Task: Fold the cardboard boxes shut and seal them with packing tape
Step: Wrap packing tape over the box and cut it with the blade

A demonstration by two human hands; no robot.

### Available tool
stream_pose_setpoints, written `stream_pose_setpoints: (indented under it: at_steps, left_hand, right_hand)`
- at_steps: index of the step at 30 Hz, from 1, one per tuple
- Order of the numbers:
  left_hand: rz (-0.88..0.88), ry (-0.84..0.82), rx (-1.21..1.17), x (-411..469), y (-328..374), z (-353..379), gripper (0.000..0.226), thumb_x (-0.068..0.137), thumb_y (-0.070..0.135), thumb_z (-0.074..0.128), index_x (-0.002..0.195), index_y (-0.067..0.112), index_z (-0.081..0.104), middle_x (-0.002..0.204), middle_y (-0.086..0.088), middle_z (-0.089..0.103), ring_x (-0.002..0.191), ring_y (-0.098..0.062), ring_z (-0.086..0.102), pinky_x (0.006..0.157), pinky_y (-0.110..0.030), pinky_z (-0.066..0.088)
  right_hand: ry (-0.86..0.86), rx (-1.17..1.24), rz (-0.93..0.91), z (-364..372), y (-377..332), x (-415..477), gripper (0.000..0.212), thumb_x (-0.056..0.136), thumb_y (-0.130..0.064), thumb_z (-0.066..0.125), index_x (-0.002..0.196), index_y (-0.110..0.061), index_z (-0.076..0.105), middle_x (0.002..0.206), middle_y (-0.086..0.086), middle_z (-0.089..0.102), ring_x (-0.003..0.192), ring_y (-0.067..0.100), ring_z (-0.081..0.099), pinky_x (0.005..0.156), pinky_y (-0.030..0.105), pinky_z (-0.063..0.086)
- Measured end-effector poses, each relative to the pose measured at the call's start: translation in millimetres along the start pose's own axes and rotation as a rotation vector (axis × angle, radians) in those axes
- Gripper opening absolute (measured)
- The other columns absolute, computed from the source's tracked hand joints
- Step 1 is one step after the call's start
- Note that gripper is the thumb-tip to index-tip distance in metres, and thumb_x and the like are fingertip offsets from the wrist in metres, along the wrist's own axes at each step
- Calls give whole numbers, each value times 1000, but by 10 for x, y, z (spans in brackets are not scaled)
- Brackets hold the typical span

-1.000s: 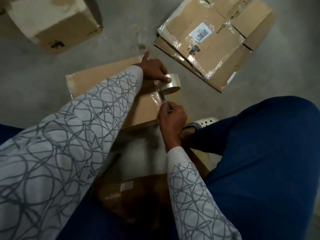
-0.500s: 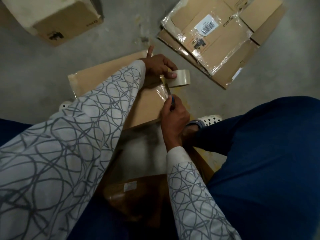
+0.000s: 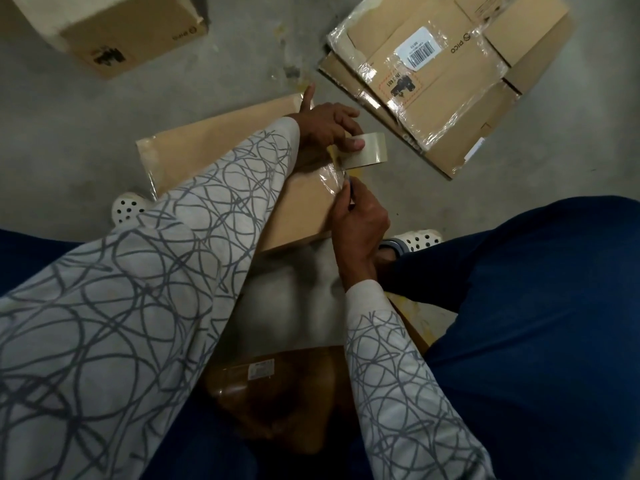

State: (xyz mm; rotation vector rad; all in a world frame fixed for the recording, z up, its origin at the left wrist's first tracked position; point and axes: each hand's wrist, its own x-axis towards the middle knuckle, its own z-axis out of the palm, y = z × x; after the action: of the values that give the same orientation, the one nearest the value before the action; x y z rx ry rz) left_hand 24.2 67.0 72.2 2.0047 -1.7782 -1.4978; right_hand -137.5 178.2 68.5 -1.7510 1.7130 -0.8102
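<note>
Head view down onto a grey floor, blue trouser legs at either side. Largest between the knees: the box, top face up, near wall washed out by glare, a patterned sleeve across much of the top. Beyond it to the right, a flat stack of taped cardboard with a barcode label. Top left, a second box, cut off by the frame edge.

At the far right corner of the box top, left hand, fingers curled round the roll, forefinger sticking out straight, roll just past the box edge. Short clear strip stretched from roll back to the box top, long axis running away from the body. Just nearer than the roll, right hand, fingers pinched on a thin dark tool, tip at the strip. Likely a blade, too small to say.

Judged as the cutting step: tool beside the strip and set across it, right hand the nearer for the slice, left for holding tension. Hidden: the seam under the arm, the strip's stuck end, the tool's edge.
</note>
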Motion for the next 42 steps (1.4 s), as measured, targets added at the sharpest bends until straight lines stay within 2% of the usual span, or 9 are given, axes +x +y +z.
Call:
stream_pose_setpoints:
  at_steps: [5,11,17,25,28,35,38,40,42]
  left_hand:
    - [6,17,-11,21,-11,9,24,95,47,60,115,37,69,155,9,43,147,2,24,111,-54,-28]
    - [28,33,-32,18,-38,16,20,95,46,61,111,38,69,154,8,44,147,3,25,111,-53,-29]
    - [26,30,-18,36,-33,26,29,96,45,59,120,32,70,156,6,42,149,0,23,111,-53,-29]
    - [8,36,-41,51,-40,29,27,95,46,60,118,34,70,155,8,43,148,1,24,112,-54,-28]
    - [-7,41,-59,46,-50,36,27,95,47,60,117,35,70,154,9,44,147,2,25,113,-53,-27]
    - [-7,178,-404,56,-18,43,10,90,39,69,100,39,68,131,24,54,142,4,35,118,-46,-23]
    - [-7,171,-443,72,-11,35,11,93,36,66,104,34,68,125,25,52,133,10,37,117,-42,-22]
    - [-32,159,-430,68,13,34,14,94,37,66,106,32,70,126,23,54,132,8,40,117,-42,-19]
    - [2,216,-602,81,-16,51,12,90,27,72,101,28,76,114,26,65,122,6,53,122,-43,0]
  right_hand:
    - [-12,-72,-73,9,-5,59,16,95,-13,61,93,-6,75,75,14,70,66,32,65,58,33,45]
    - [-10,-44,-61,17,-9,28,21,97,-17,57,98,-6,76,80,13,71,69,31,66,60,34,47]
    - [-18,-50,-79,36,-11,58,21,98,-19,59,102,-8,76,83,11,73,72,28,67,62,36,52]
    - [6,-68,-91,62,-28,123,22,96,-20,61,103,-10,78,85,9,75,71,27,68,63,32,49]
    - [12,-65,-91,80,-51,144,22,97,-20,62,108,-10,79,91,9,77,77,26,71,68,25,45]
    - [-16,-84,-93,120,-59,179,22,99,-21,59,109,-13,77,92,7,76,77,24,70,66,29,49]
    - [32,-34,83,89,-97,145,19,100,-19,58,107,-11,74,93,7,76,82,23,70,70,24,44]
    - [75,123,396,76,-103,135,19,103,-22,56,111,-11,69,92,7,73,78,24,71,71,34,56]
    - [111,427,689,58,-97,128,17,105,-24,56,113,-12,65,89,8,73,65,21,71,63,43,63]
